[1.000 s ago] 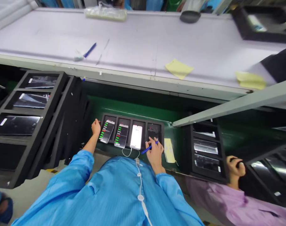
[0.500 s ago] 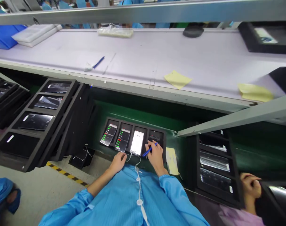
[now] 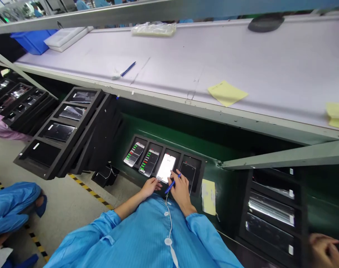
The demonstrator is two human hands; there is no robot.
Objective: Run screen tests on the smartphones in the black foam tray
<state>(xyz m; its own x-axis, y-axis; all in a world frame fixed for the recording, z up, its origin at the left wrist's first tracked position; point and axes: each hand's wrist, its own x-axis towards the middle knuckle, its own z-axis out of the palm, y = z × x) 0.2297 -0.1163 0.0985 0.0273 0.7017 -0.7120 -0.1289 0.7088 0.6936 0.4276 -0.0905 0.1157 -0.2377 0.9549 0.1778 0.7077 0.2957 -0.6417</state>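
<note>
My right hand holds a blue pen between its fingers, and its fingertips touch or hover over the lower part of a phone with a lit white screen. My left hand is at that phone's lower end, fingers drawn together; what they pinch, if anything, is hidden. The phone lies in a black tray. In the same tray are two phones showing green and red text lines, a left phone and a middle phone, and a dark-screened phone. A white cord runs down my blue smock.
Stacked trays of phones stand left and right. A yellow paper lies beside my tray. Above is a shelf with another pen. A co-worker's hand shows at lower right, and a person in blue at left.
My right hand has moved left from the dark phone to the white-screened one, pen still held. My left hand has come to that phone's lower end. The view has shifted.
</note>
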